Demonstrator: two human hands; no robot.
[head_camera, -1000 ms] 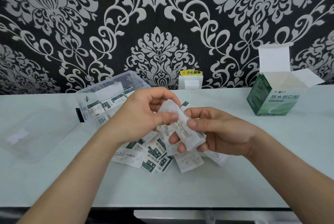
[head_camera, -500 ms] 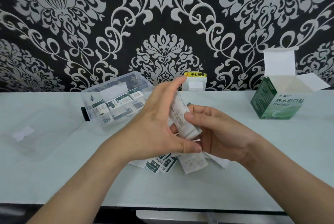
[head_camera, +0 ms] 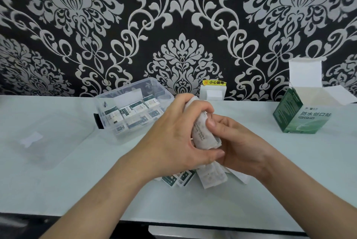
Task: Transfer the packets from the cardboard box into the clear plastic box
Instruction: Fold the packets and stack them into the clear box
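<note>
Both hands meet at the centre of the table around a small stack of white packets (head_camera: 204, 134). My left hand (head_camera: 173, 138) wraps its fingers over the top of the stack, thumb under its lower end. My right hand (head_camera: 237, 144) holds the stack from the right side. Under the hands lies a loose pile of packets (head_camera: 210, 179), some green-printed. The clear plastic box (head_camera: 108, 103) stands behind and left of the hands with several packets inside. The green cardboard box (head_camera: 297, 119) stands open at the right.
A clear lid (head_camera: 44, 138) lies flat at the left of the pale table (head_camera: 289, 181). A white wall socket with a yellow label (head_camera: 212, 92) sits at the back against the patterned wall. The table's front edge runs near the bottom.
My left hand has closed over the stack of packets, fingers curling across its top. The stack now stands more upright between both hands.
</note>
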